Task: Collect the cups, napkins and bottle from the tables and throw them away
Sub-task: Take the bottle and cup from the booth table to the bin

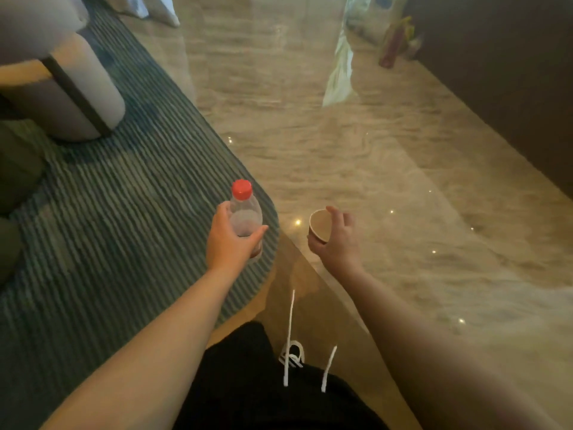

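Observation:
My left hand [228, 243] grips a clear plastic bottle [245, 209] with a red cap, held upright over the corner of a striped rug. To its right, my right hand [339, 243] holds a brown paper cup [319, 224], tilted so its open mouth faces left and up. Whether anything lies inside the cup I cannot tell. Both hands are out in front of me at about the same height, a short gap apart. No napkins show in this view.
A grey-green striped rug [124, 212] covers the left floor, with a pale upholstered seat [71, 88] on it. Glossy beige marble floor [372, 150] stretches ahead. A dark wall [511, 72] runs along the right, with blurred colourful objects [397, 41] at its far end.

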